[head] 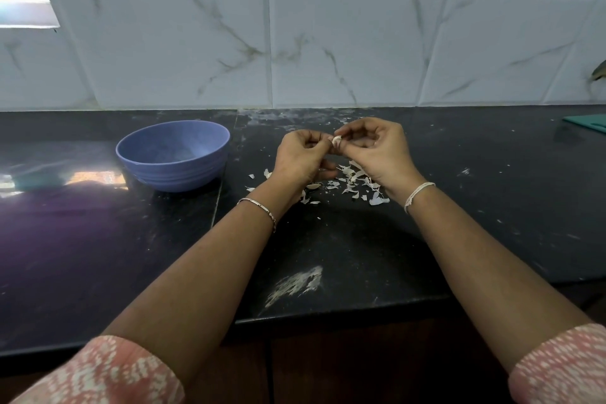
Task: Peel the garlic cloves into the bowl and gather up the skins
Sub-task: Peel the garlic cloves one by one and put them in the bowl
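A small pale garlic clove [336,140] is pinched between the fingertips of both hands, held a little above the black counter. My left hand [300,157] grips it from the left and my right hand [377,149] from the right, fingers curled. Below the hands lies a scatter of white garlic skins [355,182] on the counter. A blue bowl [173,156] stands to the left of my hands, upright; what lies inside it is hard to tell.
The black stone counter [360,239] runs to a white marble-tiled wall. A whitish smear [295,284] marks the counter near its front edge. A teal flat object [587,123] lies at the far right. A bright window [23,0] is at the upper left.
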